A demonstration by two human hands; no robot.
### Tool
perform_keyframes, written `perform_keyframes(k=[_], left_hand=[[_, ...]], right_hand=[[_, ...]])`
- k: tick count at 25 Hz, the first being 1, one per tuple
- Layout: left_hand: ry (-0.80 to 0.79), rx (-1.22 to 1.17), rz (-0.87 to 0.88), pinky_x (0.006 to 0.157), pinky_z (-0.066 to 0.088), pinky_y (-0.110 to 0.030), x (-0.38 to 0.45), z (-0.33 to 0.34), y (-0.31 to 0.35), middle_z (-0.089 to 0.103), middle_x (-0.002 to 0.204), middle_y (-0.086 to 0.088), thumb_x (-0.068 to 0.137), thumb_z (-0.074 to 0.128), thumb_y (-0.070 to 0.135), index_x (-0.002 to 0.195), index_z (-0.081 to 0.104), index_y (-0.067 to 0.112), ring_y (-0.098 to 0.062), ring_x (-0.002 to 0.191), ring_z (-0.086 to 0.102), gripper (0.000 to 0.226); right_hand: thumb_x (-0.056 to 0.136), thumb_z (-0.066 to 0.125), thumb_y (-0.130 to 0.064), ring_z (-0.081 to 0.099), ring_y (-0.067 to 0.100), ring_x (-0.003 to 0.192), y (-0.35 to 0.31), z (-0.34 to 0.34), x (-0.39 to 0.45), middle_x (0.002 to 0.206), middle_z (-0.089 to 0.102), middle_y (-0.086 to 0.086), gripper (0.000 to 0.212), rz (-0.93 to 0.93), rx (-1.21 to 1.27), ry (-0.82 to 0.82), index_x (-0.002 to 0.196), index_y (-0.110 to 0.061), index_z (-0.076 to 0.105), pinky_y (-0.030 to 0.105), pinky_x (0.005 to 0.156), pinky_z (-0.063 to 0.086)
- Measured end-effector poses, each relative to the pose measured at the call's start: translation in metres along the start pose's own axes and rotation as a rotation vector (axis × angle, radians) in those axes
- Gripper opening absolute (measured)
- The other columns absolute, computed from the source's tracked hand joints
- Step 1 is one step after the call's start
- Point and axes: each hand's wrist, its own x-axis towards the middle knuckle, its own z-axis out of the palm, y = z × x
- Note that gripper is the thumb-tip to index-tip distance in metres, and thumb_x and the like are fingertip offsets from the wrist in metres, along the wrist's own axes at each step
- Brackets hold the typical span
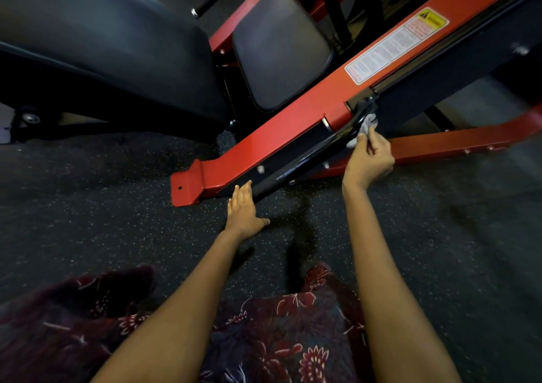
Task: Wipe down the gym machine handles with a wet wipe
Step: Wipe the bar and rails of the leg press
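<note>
The right hand (370,159) pinches the wet wipe (364,128) against the upper end of the black handle (308,159) under the red beam (293,118), probably to rub it, while the left hand (243,209), fingers straight and together, touches its lower end, apparently to steady it

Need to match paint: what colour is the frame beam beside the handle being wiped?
Red, seen in the head view: the frame beam runs alongside the black handle.

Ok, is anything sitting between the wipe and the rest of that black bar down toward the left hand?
Nothing visible. The right hand pinches the crumpled white wet wipe against the glossy black handle bar; the bar runs bare down to the open left hand at its lower end.
</note>
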Motion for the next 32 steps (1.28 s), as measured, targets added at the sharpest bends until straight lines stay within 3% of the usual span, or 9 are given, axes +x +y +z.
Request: perform_keyframes(k=[6,10,13,15,17,20,25,28,32], left_hand=[[0.01,0.098,-0.011,0.115,-0.008,-0.044,0.0,0.005,0.0,-0.011,0.158,-0.005,0.083,0.068,0.032,0.149,-0.011,0.009,-0.025,0.143,-0.018,0.105],[-0.015,0.094,-0.044,0.114,-0.008,-0.049,0.001,0.006,0.003,-0.014,0.157,-0.003,0.083,0.067,0.034,0.148,-0.012,0.01,-0.026,0.143,-0.019,0.105],[-0.03,0.08,-0.057,0.114,-0.008,-0.05,0.002,0.006,0.002,-0.016,0.157,-0.002,0.083,0.067,0.033,0.148,-0.013,0.011,-0.025,0.144,-0.018,0.105],[-0.046,0.073,-0.06,0.114,-0.007,-0.05,0.003,0.007,0.003,-0.017,0.157,-0.002,0.083,0.067,0.033,0.148,-0.014,0.012,-0.025,0.144,-0.016,0.105],[-0.057,0.052,-0.068,0.114,-0.007,-0.051,0.003,0.005,0.004,-0.019,0.156,0.0,0.083,0.068,0.033,0.148,-0.014,0.014,-0.025,0.144,-0.014,0.107],[-0.089,0.056,-0.075,0.114,-0.007,-0.051,0.004,0.004,0.005,-0.026,0.154,0.002,0.083,0.068,0.035,0.147,-0.017,0.013,-0.025,0.145,-0.011,0.109],[-0.12,0.097,-0.078,0.114,-0.003,-0.053,0.007,0.002,0.005,-0.031,0.152,0.002,0.083,0.064,0.043,0.147,-0.019,0.012,-0.027,0.145,-0.008,0.11],[-0.141,0.123,-0.094,0.115,-0.001,-0.054,0.008,0.003,0.006,-0.034,0.151,0.002,0.083,0.062,0.049,0.146,-0.022,0.013,-0.028,0.145,-0.007,0.111],[-0.13,0.136,-0.133,0.114,-0.001,-0.055,0.007,0.002,0.008,-0.031,0.152,-0.001,0.082,0.066,0.044,0.145,-0.023,0.008,-0.029,0.145,-0.008,0.115]], right_hand=[[0.082,0.06,0.002,0.054,0.029,0.085,0.01,-0.009,-0.011,0.094,0.06,0.017,0.022,-0.737,-0.424,-0.371,0.103,0.003,0.067,0.016,0.071,0.043],[0.082,0.059,0.004,0.053,0.026,0.086,0.005,0.0,-0.022,0.093,0.06,0.016,0.023,-0.69,-0.563,-0.337,0.103,0.002,0.068,0.017,0.075,0.043],[0.074,0.062,0.012,0.054,0.025,0.08,0.031,-0.002,-0.079,0.089,0.062,0.013,0.032,-0.941,-0.692,-0.715,0.104,0.003,0.067,0.028,0.068,0.053],[0.066,0.067,0.015,0.055,0.026,0.076,0.032,-0.004,-0.077,0.083,0.062,0.012,0.032,-1.044,-0.715,-0.819,0.097,0.005,0.067,0.034,0.062,0.053],[0.066,0.068,0.016,0.06,0.028,0.078,0.021,0.0,-0.058,0.085,0.065,0.013,0.031,-1.0,-0.73,-0.671,0.096,0.006,0.067,0.035,0.063,0.054],[0.061,0.065,0.016,0.064,0.033,0.097,0.019,0.001,-0.057,0.099,0.068,0.018,0.04,-1.059,-0.813,-0.598,0.1,0.007,0.066,0.044,0.089,0.051],[0.03,0.088,-0.003,0.067,0.028,0.096,0.05,0.0,-0.108,0.098,0.07,0.017,0.067,-1.246,-0.859,-1.151,0.094,0.004,0.07,0.041,0.089,0.05],[0.036,0.089,-0.003,0.068,0.026,0.095,0.044,-0.001,-0.102,0.098,0.071,0.016,0.059,-1.447,-0.808,-1.313,0.092,0.004,0.071,0.039,0.09,0.049],[0.066,0.058,0.008,0.067,0.027,0.093,0.023,0.0,-0.041,0.104,0.069,0.015,0.035,-1.563,-0.67,-1.211,0.099,0.005,0.069,0.043,0.094,0.046]])
